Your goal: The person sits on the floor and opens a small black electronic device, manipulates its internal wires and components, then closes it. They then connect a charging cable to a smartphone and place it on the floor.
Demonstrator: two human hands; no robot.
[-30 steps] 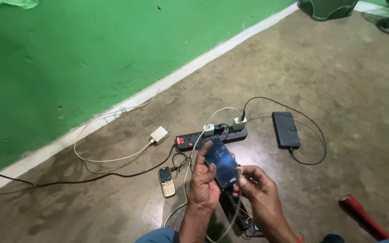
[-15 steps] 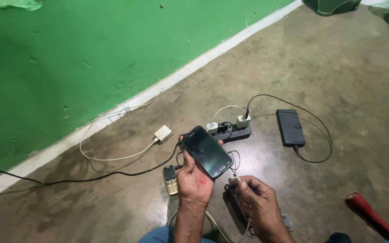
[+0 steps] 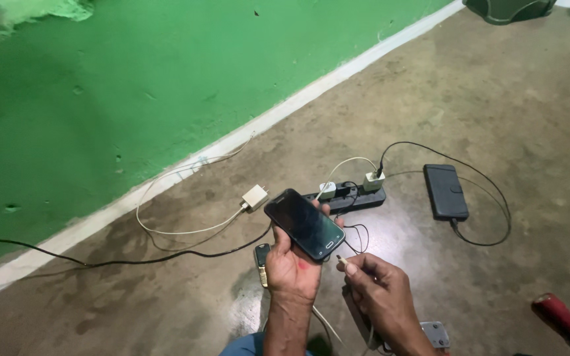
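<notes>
Against the green wall (image 3: 166,79) on the left, a thin black cable (image 3: 100,262) trails across the brown concrete floor (image 3: 496,118); beside it a white cord loops from the pale skirting strip to a white charger block (image 3: 254,196) lying unplugged on the floor; just right of that, a small keypad phone (image 3: 262,262) lies partly hidden behind your wrist. Your left hand (image 3: 291,271) rises at centre, fingers clamped around the edges of a black smartphone (image 3: 305,224), its dark screen facing up and tilted, the lower end pointing towards your other hand; a red mark shows on the back of this hand. Behind the phone sits a black power strip (image 3: 354,198) carrying two white plug adapters, one with a white lead, one with a black lead. Your right hand (image 3: 380,293) is pinched together on the small plug of a white charging cable (image 3: 342,260), the tip held just short of the smartphone's bottom edge, near but not touching; the cable's slack drops below your wrists. Farther right, a second black phone (image 3: 444,191) lies flat on the floor, a black wire plugged into its near end and curling round it; a grey metal piece (image 3: 435,333) rests by your right forearm; a red object (image 3: 565,323) cuts into the bottom right corner.
</notes>
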